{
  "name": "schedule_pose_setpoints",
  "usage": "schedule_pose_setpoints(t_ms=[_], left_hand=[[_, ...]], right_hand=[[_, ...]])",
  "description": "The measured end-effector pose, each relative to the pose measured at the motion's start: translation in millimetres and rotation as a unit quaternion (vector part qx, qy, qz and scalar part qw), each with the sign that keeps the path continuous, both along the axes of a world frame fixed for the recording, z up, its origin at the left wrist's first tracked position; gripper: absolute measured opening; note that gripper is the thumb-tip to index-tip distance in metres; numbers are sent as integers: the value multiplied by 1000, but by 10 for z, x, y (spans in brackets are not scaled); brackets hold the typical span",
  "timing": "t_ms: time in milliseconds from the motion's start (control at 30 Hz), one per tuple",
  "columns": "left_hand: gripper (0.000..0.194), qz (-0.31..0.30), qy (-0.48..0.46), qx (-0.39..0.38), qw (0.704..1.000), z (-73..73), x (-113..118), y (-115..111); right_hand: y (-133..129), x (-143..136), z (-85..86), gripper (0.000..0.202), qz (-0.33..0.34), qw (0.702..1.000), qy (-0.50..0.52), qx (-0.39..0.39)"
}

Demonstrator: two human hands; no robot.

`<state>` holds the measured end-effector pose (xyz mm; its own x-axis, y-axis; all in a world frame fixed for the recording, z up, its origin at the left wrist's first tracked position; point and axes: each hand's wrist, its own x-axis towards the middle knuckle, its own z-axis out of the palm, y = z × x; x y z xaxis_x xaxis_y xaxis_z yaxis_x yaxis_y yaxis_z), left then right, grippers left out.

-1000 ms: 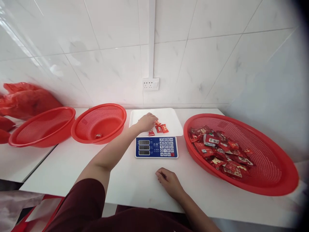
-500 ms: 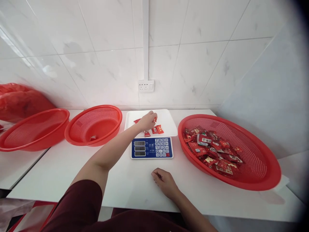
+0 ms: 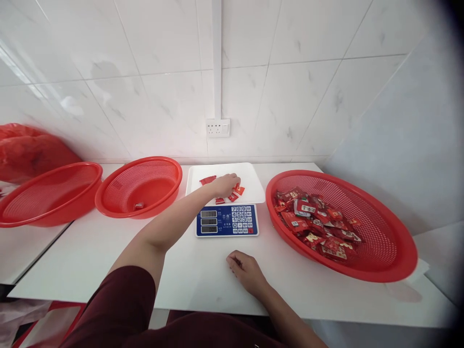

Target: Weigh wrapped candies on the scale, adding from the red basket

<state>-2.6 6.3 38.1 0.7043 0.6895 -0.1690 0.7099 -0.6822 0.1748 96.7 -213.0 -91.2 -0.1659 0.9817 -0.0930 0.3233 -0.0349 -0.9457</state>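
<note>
The left hand point(image 3: 226, 185) bends its fingers down among small red packets point(image 3: 208, 180) on the digital scale's white tray point(image 3: 253, 186), whether pinching one I can't tell, while the right hand point(image 3: 246, 271), curled closed, rests on the white table point(image 3: 203, 285) near the keypad

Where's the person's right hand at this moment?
In the head view, the right hand rests on the white table, near the person's side, just below the blue scale keypad panel.
</note>
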Motion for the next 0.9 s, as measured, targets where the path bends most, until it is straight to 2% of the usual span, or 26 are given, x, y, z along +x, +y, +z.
schedule_pose_setpoints(t_ms=[133, 300, 567, 733, 900], left_hand=[[38, 11, 10, -18, 1000, 51, -94, 8], [42, -4, 46, -62, 997, 42, -109, -6], [29, 6, 58, -78, 995, 103, -82, -56], [22, 36, 16, -84, 996, 85, -117, -61], [17, 86, -85, -84, 989, 121, -235, -57]], right_hand=[[4, 4, 1, 21, 4, 1000, 1, -2], [3, 7, 9, 22, 7, 1000, 1, -8], [0, 12, 10, 22, 11, 1000, -7, -9], [8, 13, -25, 23, 16, 1000, -11, -10], [15, 9, -54, 23, 18, 1000, -13, -6]])
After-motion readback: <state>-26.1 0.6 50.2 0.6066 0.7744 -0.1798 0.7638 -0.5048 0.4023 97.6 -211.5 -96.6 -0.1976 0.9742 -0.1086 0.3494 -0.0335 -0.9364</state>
